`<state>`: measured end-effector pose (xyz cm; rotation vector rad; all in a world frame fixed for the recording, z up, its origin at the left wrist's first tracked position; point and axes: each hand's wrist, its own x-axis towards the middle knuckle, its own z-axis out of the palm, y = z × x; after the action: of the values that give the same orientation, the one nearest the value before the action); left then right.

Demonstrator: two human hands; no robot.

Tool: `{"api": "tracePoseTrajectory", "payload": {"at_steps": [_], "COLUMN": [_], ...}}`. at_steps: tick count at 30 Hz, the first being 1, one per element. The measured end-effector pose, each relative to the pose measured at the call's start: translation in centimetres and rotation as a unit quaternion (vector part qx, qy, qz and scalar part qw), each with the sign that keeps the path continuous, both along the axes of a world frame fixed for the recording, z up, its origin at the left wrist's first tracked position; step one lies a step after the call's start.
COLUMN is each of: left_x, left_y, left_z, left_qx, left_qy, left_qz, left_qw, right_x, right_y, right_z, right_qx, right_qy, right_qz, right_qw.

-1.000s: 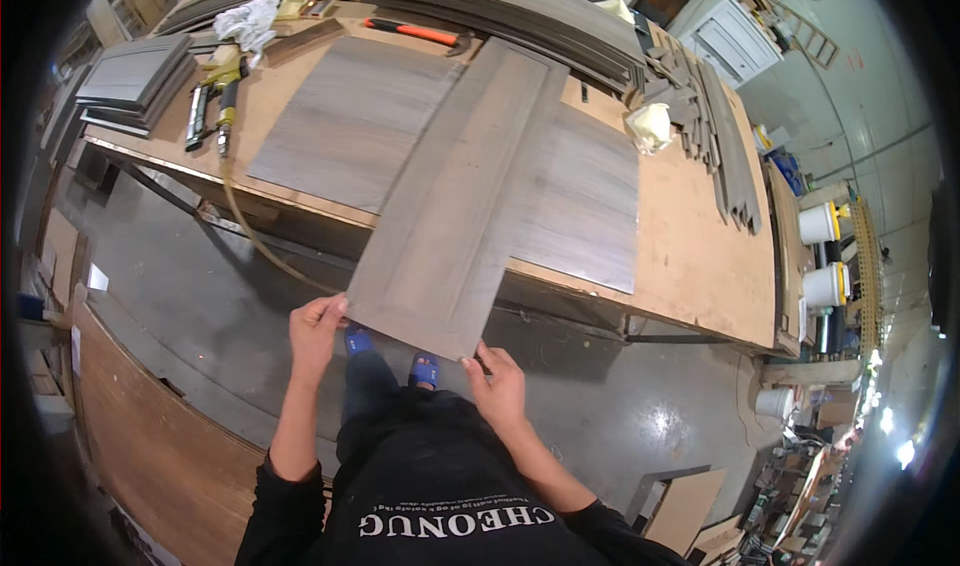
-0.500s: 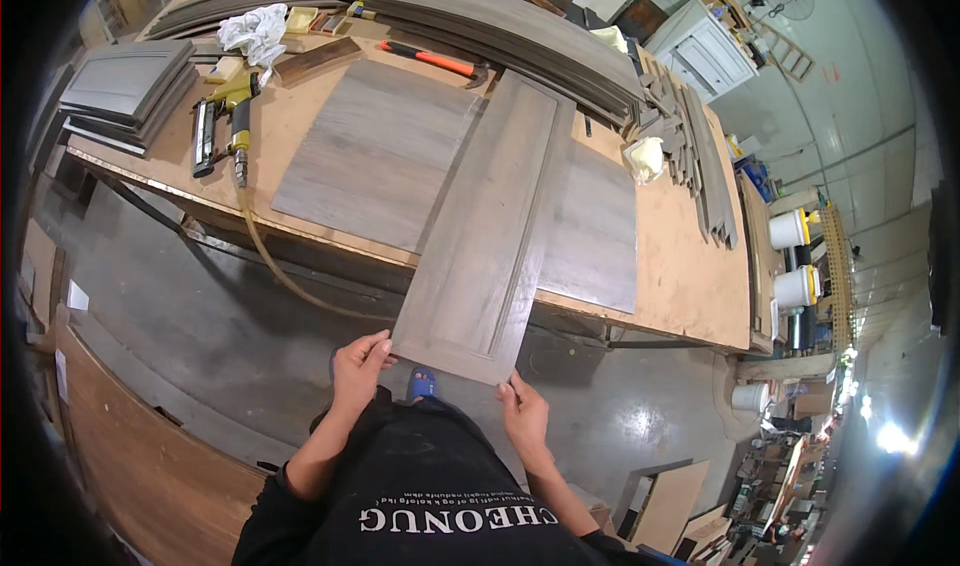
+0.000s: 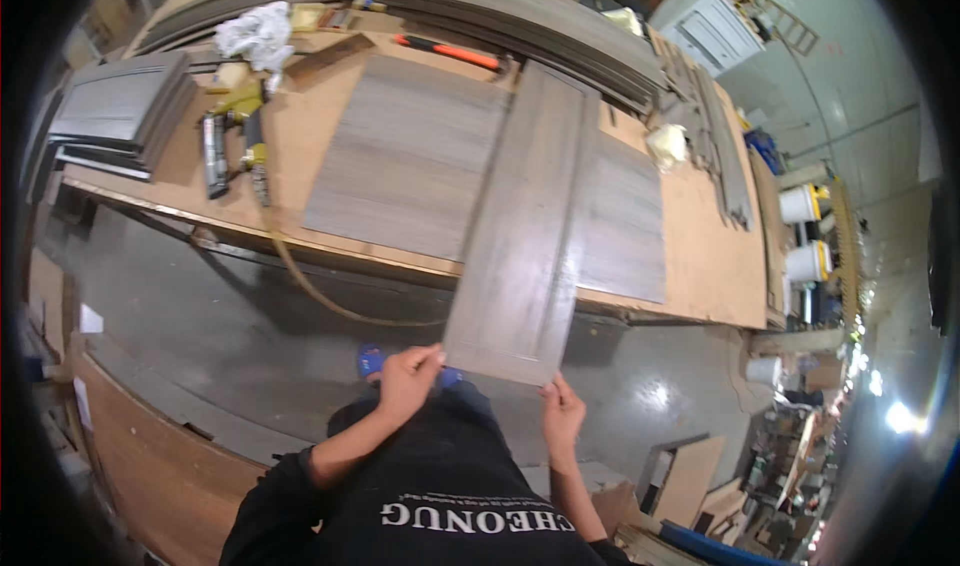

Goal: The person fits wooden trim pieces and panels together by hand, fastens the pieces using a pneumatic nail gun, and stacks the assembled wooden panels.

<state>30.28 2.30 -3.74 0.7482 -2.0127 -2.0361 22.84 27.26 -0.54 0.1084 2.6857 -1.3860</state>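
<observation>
A long grey-brown cabinet door panel (image 3: pixel 520 226) with a raised frame reaches from the workbench out over its near edge towards me. My left hand (image 3: pixel 410 378) pinches its near left corner, and my right hand (image 3: pixel 564 416) pinches the near right corner. Under the panel's far part lies a flat grey wood-grain board (image 3: pixel 400 156), showing on both sides of it. Just past the far left end of the panel rests a hammer (image 3: pixel 450 53) with an orange and black handle.
A nail gun (image 3: pixel 235 146) with a hose lies on the workbench (image 3: pixel 715 276) at left, beside stacked panels (image 3: pixel 120 106). Long panels (image 3: pixel 520 26) are piled at the back. Thin strips (image 3: pixel 715 146) and a pale crumpled lump (image 3: pixel 666 148) lie at right.
The view has shifted, so the bench appears slightly left-tilted and moved. Both hands keep their hold on the panel's near corners. My left foot now shows beside my left hand.
</observation>
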Motion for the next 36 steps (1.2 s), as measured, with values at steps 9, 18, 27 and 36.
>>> {"api": "tracePoseTrajectory", "payload": {"at_steps": [9,18,27,36], "left_x": [-1.6,0.0,0.3,-2.3], "left_y": [-3.6,-1.4,-0.4,-10.4], "left_z": [2.9,4.0,3.0,1.5], "left_qx": [-0.170,-0.091,-0.145,-0.235], "left_qy": [-0.005,-0.038,-0.021,0.083], "left_qz": [-0.200,-0.114,-0.087,-0.032], "left_qw": [0.965,0.989,0.985,0.968], "right_x": [0.9,0.8,0.6,1.1], "right_y": [0.6,-1.2,-1.4,1.5], "right_z": [-0.7,-0.4,-0.7,-0.3], "right_qx": [-0.079,-0.119,-0.196,-0.107], "right_qy": [0.007,-0.019,-0.049,0.035], "right_qz": [-0.078,-0.128,-0.151,-0.057], "right_qw": [0.994,0.985,0.968,0.992]}}
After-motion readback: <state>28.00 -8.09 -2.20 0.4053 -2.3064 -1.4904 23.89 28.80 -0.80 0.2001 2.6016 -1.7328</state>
